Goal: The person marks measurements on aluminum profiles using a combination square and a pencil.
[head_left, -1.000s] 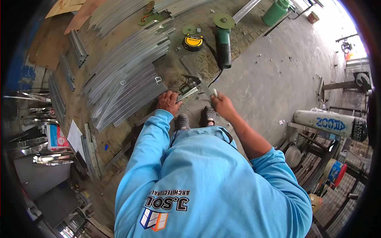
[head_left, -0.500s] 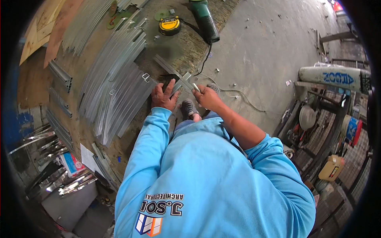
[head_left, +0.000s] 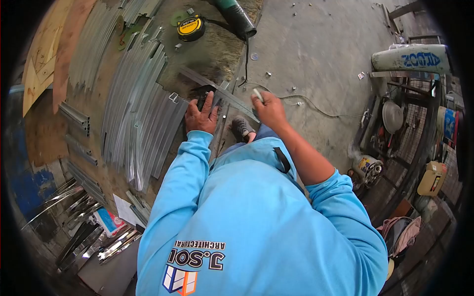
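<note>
Your right hand point(head_left: 270, 109) was closed around a small white marker point(head_left: 257, 94), its tip poking up past your fingers, just above the metal strip point(head_left: 222, 91). That grip was a pinch on the marker, with the fingers curled tight. Your left hand point(head_left: 201, 116) lay flat, fingers spread, pressing down on the near end of the strip where it met a dark block point(head_left: 202, 94); that grip held nothing, it only bore down.

The strip ran diagonally on the floor point(head_left: 321, 54) from upper left to lower right, passing between your two hands. One shoe point(head_left: 241, 128) stood just below it, between your forearms.

Left of your left hand lay a wide fan of cut metal bars point(head_left: 140, 113), side by side, with a small clip point(head_left: 174, 97) resting on them near your thumb. Farther up sat a yellow tape measure point(head_left: 190, 27), and beside it a green grinder point(head_left: 236, 16) with its black cord point(head_left: 245, 54) trailing down toward the strip. A thin cable ran across the floor to the right of your right hand. Well apart on the right, a gas cylinder point(head_left: 412, 57) lay on its side by a metal rack point(head_left: 410, 133).
</note>
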The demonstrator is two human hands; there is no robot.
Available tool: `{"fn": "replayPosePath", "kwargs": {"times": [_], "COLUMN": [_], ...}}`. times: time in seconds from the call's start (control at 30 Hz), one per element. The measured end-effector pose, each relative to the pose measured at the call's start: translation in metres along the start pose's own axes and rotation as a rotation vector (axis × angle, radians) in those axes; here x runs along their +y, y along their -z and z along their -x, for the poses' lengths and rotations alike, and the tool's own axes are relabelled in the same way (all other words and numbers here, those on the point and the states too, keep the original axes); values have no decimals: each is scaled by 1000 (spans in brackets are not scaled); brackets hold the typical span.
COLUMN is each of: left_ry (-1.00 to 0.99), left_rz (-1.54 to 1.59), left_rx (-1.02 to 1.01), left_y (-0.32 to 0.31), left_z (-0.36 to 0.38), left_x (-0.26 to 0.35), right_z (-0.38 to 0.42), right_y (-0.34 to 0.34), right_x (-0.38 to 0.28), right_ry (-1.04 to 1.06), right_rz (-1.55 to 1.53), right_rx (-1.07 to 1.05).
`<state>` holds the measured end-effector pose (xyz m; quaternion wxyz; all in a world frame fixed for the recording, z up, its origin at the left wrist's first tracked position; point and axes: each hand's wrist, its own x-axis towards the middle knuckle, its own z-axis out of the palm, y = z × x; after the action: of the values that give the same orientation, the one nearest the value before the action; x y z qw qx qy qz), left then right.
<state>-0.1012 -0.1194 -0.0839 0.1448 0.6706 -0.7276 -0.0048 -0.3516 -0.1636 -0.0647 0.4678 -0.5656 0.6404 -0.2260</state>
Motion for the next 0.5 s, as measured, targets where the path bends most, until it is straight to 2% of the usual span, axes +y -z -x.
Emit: {"fn": "replayPosePath", "kwargs": {"times": [0.03,0.1,0.17,0.23,0.33,0.5], "left_ry": [-5,23,52,47,49,88], "left_rz": [-2,11,29,22,53,34], "left_rx": [5,-24,-55,-60,-36,-55], "left_y": [0,2,2,1,2,7], "left_z": [0,0,0,0,0,-2], "left_x": [0,1,3,2,2,7], "right_z": [-2,-5,-4,-4,-17,-28], "right_y": [1,8,12,9,-3,-14], "right_x": [-2,-12,-31,-53,-63,-79], "right_ry": [9,270,352,230,306,424], "right_rz": [3,4,4,-303,-231,-31], "right_rx": [0,235,261,47,-56,-65]}}
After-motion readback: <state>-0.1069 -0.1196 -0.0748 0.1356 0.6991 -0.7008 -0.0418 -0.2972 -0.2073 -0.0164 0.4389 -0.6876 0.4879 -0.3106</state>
